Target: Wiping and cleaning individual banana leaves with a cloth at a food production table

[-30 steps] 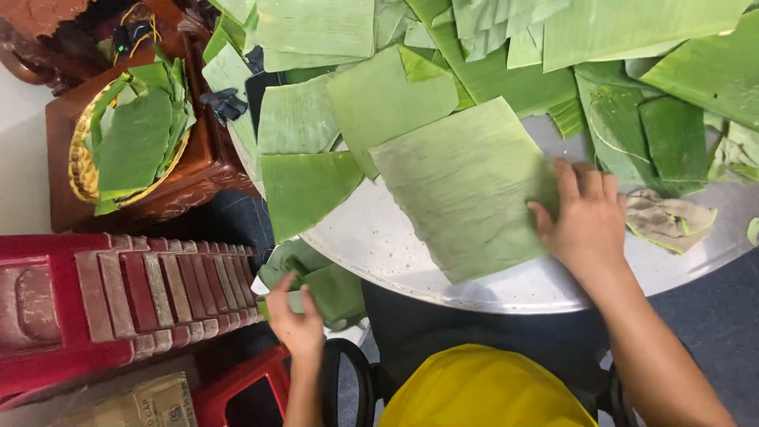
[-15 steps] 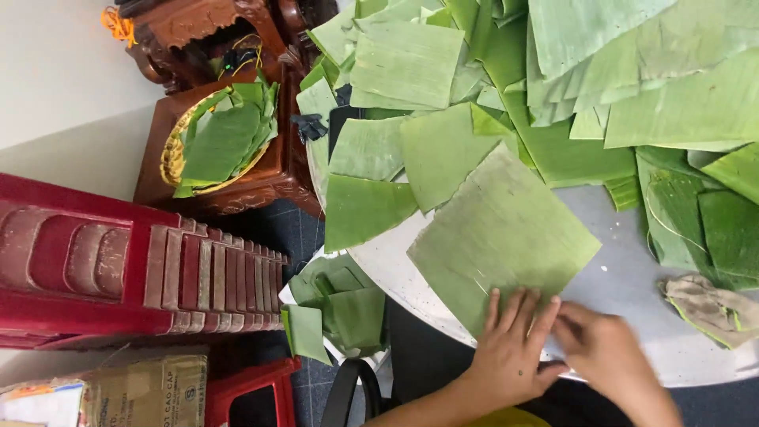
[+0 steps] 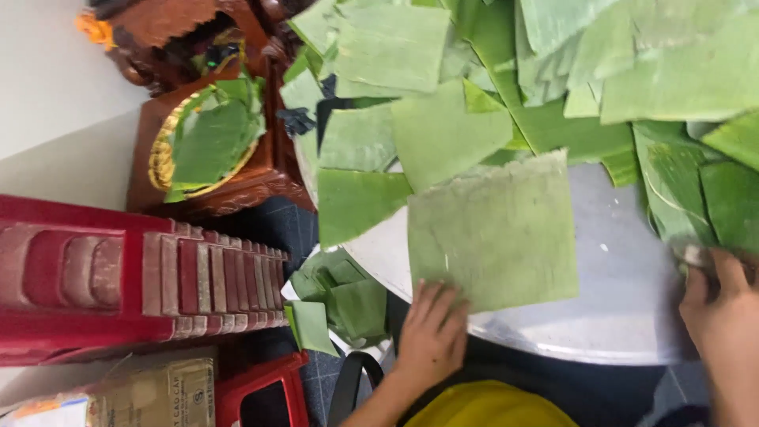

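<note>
Banana-leaf square (image 3: pixel 494 233), pale green and roughly cut, lies flat on the round silvery metal tray (image 3: pixel 624 316), its near edge close to the tray's rim. The left hand (image 3: pixel 433 336) rests on that near corner with fingers spread and pressed flat, apparently to pin the leaf so it does not curl or slide (nothing is pinched between the fingers). The right hand (image 3: pixel 723 316) sits at the tray's right side beside the darker green leaf strips (image 3: pixel 696 190); it is blurred, with fingers curled over something small and pale, and whether it grips that thing I cannot tell.

Beyond the square, a loose heap of cut green leaf pieces (image 3: pixel 443 119) overlaps across the far half of the tray, within easy reach of both hands. Below the tray's edge, a small pile of folded leaf scraps (image 3: pixel 340 296) lies on the floor side. To the left stands a carved dark wooden stand (image 3: pixel 237 186) bearing a gold-rimmed dish filled with leaves (image 3: pixel 209 138). Nearer is a red plastic stool (image 3: pixel 118 273) on its side, and a cardboard box (image 3: pixel 134 395) at the bottom corner. A yellow rounded object (image 3: pixel 490 403) sits just under the camera, over dark tiled floor.
</note>
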